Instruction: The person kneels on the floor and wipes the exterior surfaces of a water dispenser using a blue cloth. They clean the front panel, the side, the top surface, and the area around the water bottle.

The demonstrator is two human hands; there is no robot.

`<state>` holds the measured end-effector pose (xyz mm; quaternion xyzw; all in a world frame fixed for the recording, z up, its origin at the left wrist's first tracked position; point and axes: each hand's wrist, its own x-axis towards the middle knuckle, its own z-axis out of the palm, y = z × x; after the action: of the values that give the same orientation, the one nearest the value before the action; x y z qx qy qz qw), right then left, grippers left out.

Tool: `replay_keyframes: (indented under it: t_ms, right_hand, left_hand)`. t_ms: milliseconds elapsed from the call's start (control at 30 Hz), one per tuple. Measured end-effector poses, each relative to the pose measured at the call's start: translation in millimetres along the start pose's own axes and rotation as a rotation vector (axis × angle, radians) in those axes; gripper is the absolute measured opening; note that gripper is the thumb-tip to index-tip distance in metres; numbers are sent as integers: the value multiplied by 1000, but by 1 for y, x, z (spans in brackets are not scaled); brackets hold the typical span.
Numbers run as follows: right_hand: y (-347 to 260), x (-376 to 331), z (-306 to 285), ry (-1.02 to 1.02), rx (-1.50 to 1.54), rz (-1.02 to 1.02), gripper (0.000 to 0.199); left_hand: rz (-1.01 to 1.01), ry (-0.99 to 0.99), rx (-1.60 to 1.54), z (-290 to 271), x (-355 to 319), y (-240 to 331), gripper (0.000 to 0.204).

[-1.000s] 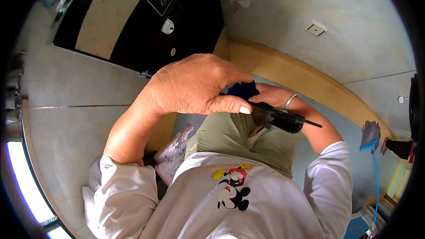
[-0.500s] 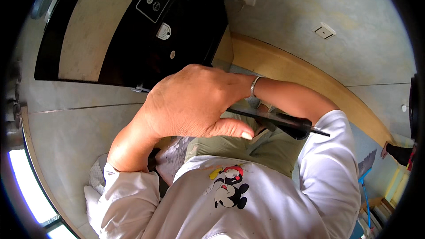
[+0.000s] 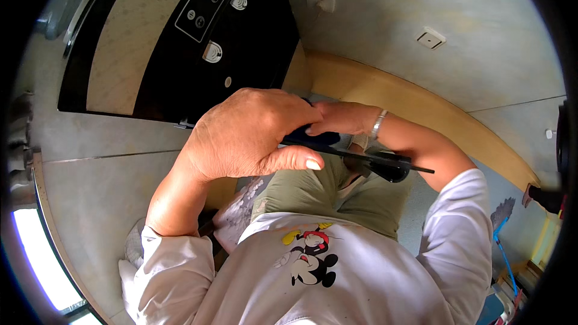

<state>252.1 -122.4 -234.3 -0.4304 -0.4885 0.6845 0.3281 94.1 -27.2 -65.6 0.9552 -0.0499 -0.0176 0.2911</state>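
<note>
My left hand [image 3: 241, 135] is closed around a long black object [image 3: 385, 167], its thumb lying along the near side. From the grip the object runs right, with a flared, cone-like part and a thin rod at the end; I cannot tell its kind. My right hand [image 3: 343, 118], with a silver bracelet at the wrist, meets the left one from the far right. Its thumb bends down over a dark navy piece [image 3: 322, 138] beside the black object. The right fingers are closed and mostly hidden behind the left hand.
A black and beige appliance [image 3: 180, 54] with round buttons stands ahead on the left. A socket with a plug [image 3: 320, 1] and a switch plate [image 3: 431, 38] are on the grey wall. A blue-handled broom [image 3: 504, 259] stands at right. Another person's foot [image 3: 527, 195] shows at the right edge.
My right hand has moved right, out from behind the left, so its thumb and the dark navy piece now show. The left hand and black object have shifted slightly left.
</note>
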Motion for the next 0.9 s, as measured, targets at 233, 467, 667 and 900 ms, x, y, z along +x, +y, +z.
replay_keyframes:
  t_ms: [233, 467, 667, 900]
  right_hand:
    - [-78, -113, 19, 280, 308, -145, 53]
    - [-108, -188, 51, 562, 46, -373, 50]
    - [-119, -186, 84, 699, -1182, -345, 39]
    - [-96, -148, 72, 1102, -1384, -498, 48]
  left_hand:
    - [72, 151, -65, 5, -3, -4, 80]
    - [-9, 218, -25, 3, -4, 4, 73]
    - [45, 307, 91, 7, 2, 3, 59]
    - [-82, 95, 101, -1, 3, 3, 61]
